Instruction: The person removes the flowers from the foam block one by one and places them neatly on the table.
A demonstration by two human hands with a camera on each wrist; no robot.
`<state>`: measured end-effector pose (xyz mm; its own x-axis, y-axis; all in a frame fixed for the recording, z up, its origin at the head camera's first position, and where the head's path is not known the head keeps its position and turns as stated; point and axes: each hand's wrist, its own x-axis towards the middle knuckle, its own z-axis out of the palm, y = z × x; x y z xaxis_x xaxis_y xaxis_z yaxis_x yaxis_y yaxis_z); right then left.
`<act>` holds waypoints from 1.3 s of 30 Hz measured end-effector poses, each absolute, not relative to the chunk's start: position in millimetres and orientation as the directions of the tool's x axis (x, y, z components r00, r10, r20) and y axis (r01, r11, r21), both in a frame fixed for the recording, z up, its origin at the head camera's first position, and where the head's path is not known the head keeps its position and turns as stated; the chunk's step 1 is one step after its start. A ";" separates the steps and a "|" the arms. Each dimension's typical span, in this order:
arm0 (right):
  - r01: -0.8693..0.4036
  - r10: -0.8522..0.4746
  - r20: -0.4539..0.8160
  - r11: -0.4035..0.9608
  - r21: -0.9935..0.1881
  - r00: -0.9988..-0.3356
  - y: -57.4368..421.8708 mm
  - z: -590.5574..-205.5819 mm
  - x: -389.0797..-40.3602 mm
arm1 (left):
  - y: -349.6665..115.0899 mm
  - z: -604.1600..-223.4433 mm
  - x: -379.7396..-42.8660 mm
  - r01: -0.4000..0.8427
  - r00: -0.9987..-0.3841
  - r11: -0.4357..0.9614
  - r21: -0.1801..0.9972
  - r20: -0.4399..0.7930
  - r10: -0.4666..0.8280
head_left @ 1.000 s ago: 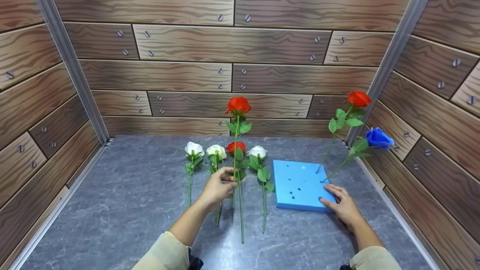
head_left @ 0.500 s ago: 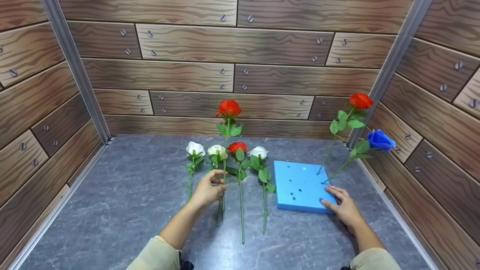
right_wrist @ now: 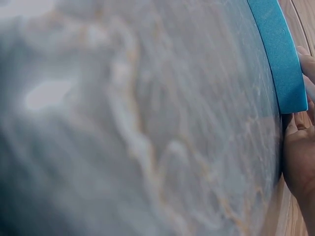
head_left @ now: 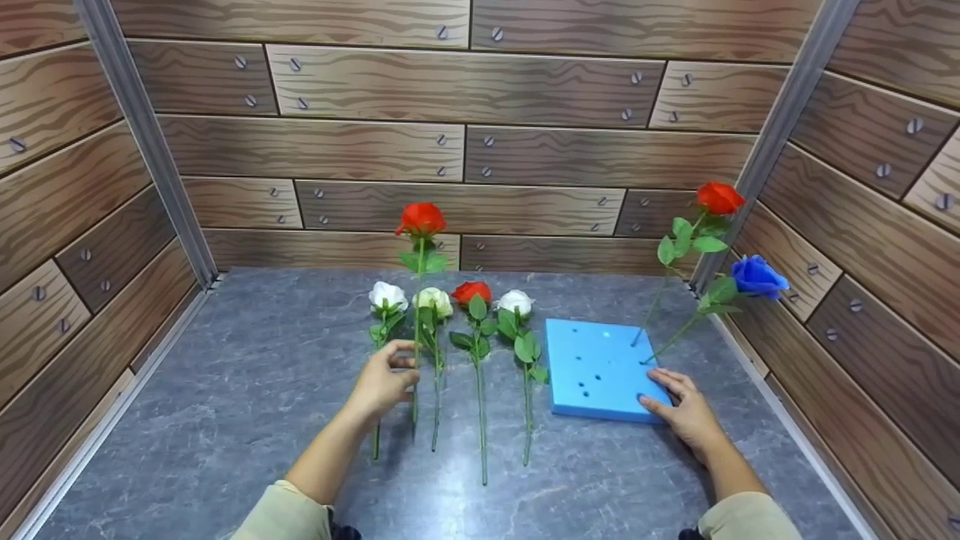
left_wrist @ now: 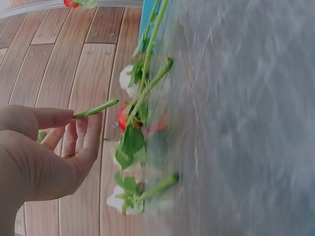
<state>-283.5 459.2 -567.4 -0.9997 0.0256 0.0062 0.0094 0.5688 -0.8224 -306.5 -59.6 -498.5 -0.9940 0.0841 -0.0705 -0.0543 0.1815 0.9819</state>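
Observation:
My left hand (head_left: pixel 381 384) holds an upright red rose (head_left: pixel 421 218) by its green stem, pinched between thumb and fingers. Its lower stem end (left_wrist: pixel 101 108) sticks out past the fingertips in the left wrist view. Behind that hand lies a white rose (head_left: pixel 388 297); just right are a cream rose (head_left: pixel 433 301), another red rose (head_left: pixel 472 292) and a second white rose (head_left: pixel 514 302), all flat on the table. My right hand (head_left: pixel 691 416) rests at the near right corner of a blue foam block (head_left: pixel 600 360), thumb and fingertips on its top.
A red rose (head_left: pixel 720 198) and a blue rose (head_left: pixel 759 277) stand tilted in holes near the block's right side. Several other small holes dot its top. The grey marbled table (head_left: pixel 225 420) is walled by wood-patterned panels (head_left: pixel 375 150) at the back and sides.
My left hand has moved left with the upright red rose, from over the lying red rose past the cream one. My right hand and the block stay put.

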 end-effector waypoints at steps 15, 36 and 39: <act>0.021 0.034 -0.001 0.567 -0.823 -0.999 458.2 -563.1 -282.8 | -106.8 -496.7 -302.9 -0.070 -0.997 0.238 0.969 -0.079 0.026; 0.004 0.042 0.025 0.568 -0.823 -0.999 460.6 -566.5 -282.1 | -164.8 -502.5 -301.2 -0.183 -0.979 0.294 0.938 -0.202 0.036; -0.004 0.039 0.032 0.566 -0.824 -0.999 460.5 -566.1 -283.0 | -172.8 -506.5 -302.6 -0.183 -0.978 0.282 0.942 -0.204 0.046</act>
